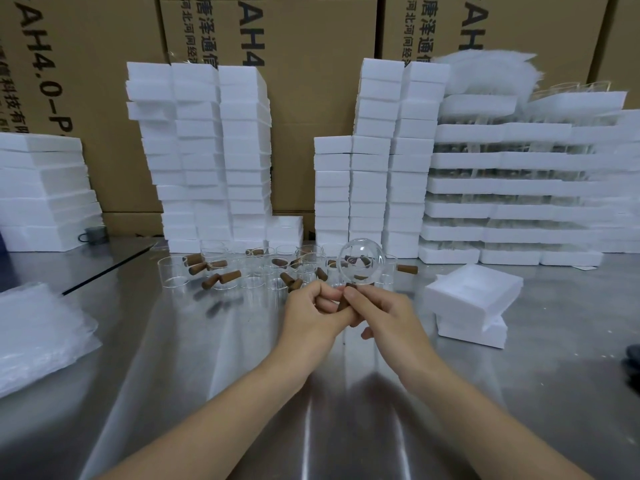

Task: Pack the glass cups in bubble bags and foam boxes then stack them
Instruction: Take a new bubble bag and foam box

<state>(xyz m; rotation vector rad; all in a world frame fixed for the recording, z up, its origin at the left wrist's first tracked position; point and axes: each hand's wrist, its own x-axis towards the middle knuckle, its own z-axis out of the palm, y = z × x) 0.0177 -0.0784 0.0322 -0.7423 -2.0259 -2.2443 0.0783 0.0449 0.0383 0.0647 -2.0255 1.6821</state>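
Observation:
A clear glass cup with a brown wooden handle is held up at the table's middle, its round mouth facing me. My left hand and my right hand both pinch the handle below the glass. Behind them several more glass cups with brown handles stand and lie on the steel table. A pile of clear bubble bags lies at the left edge. Two open white foam boxes sit stacked to the right of my hands.
Tall stacks of white foam boxes stand along the back, with another stack right of centre and foam trays of glasses at the far right. Brown cartons form a wall behind. A dark mug sits at the back left.

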